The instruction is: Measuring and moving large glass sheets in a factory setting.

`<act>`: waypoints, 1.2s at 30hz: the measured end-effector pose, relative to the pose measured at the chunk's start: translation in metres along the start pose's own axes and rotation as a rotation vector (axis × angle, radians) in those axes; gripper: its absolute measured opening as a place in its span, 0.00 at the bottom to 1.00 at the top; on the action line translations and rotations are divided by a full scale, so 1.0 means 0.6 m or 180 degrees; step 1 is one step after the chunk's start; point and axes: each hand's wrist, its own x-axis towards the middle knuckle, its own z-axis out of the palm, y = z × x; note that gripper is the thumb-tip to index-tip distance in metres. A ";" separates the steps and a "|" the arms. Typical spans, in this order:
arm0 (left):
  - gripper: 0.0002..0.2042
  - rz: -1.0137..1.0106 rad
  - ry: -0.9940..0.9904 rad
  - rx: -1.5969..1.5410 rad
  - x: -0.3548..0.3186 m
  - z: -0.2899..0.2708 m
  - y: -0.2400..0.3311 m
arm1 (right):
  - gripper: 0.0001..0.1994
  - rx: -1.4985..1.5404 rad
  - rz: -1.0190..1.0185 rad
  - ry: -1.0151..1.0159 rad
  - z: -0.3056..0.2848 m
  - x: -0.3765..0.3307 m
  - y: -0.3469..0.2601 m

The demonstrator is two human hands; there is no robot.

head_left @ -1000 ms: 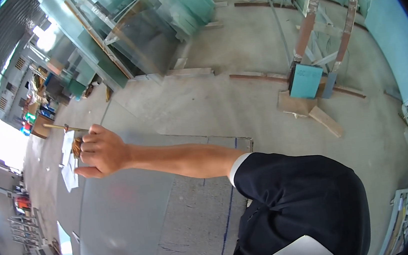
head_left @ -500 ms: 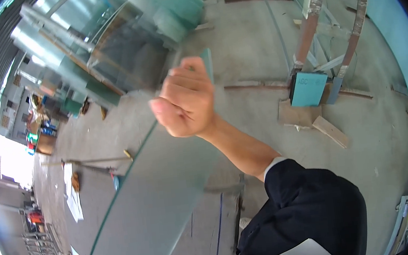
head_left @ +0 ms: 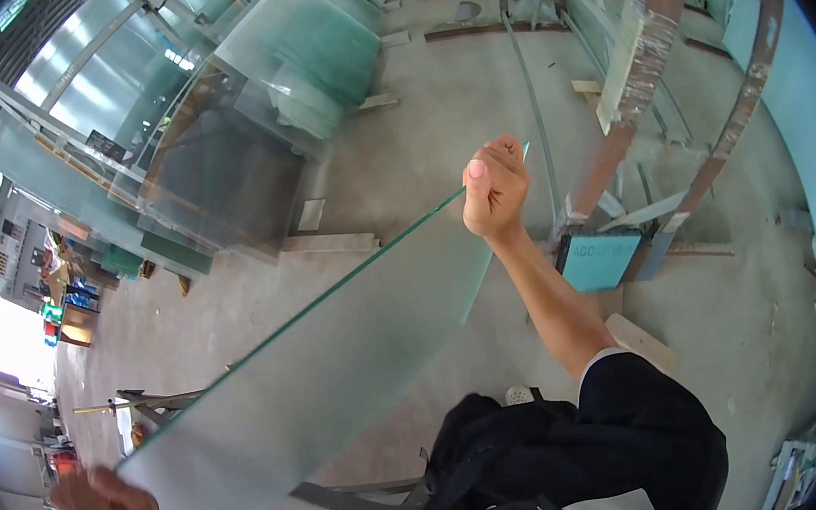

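A long pane of frosted glass point(head_left: 311, 377) with a green-tinted edge slants across the view in front of my body, its right end higher in the picture. Near that end my right hand point(head_left: 498, 184) is closed over the upper edge, with the glass corner poking out past the knuckles. Down at the lower left, my left hand point(head_left: 109, 506) grips the same upper edge close to the other end, slightly blurred. Both arms reach out from my dark clothing, and the pane hangs between the two hands.
Large glass sheets point(head_left: 305, 55) lean on racks at the far left. To the right stands a brown metal rack point(head_left: 617, 145) with a turquoise box point(head_left: 598, 260) at its foot. A wooden block point(head_left: 331, 244) lies on the concrete floor. Beneath the pane a dark frame point(head_left: 366, 502) partly shows.
The pane has swung from a steep slant to a flatter one. My right hand has moved right and slightly down in the picture. My left hand has come into view on the glass.
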 end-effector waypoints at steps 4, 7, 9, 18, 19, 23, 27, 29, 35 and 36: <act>0.23 0.0264 -0.0270 -0.0415 0.111 0.220 0.098 | 0.21 -0.0456 0.0108 -0.0309 0.064 -0.042 0.189; 0.25 0.0337 -0.0298 -0.0745 0.174 0.395 0.174 | 0.22 -0.0695 0.0323 -0.0527 0.108 -0.095 0.331; 0.27 0.0395 -0.0273 -0.0770 0.219 0.486 0.219 | 0.22 -0.0822 0.0443 -0.0657 0.145 -0.123 0.424; 0.33 0.1111 -0.0117 -0.0993 0.470 0.859 0.335 | 0.27 -0.0332 0.0929 -0.1759 0.275 0.075 0.614; 0.34 0.1218 -0.0046 -0.1084 0.499 0.898 0.348 | 0.27 -0.0310 0.0951 -0.1769 0.289 0.118 0.632; 0.34 0.1504 0.0244 -0.1477 0.626 1.075 0.438 | 0.26 0.0548 0.1466 -0.3230 0.327 0.226 0.762; 0.34 0.1627 0.0322 -0.1656 0.732 1.289 0.557 | 0.21 0.0645 0.1298 -0.3459 0.380 0.269 0.957; 0.34 0.1569 0.0256 -0.1659 0.770 1.390 0.625 | 0.20 0.0656 0.1187 -0.3331 0.409 0.289 1.074; 0.34 0.1174 0.0053 -0.1546 0.924 1.651 0.814 | 0.14 0.0510 0.1299 -0.3944 0.512 0.433 1.444; 0.34 0.1141 -0.0021 -0.1560 0.944 1.685 0.842 | 0.14 0.0464 0.1272 -0.4095 0.521 0.456 1.505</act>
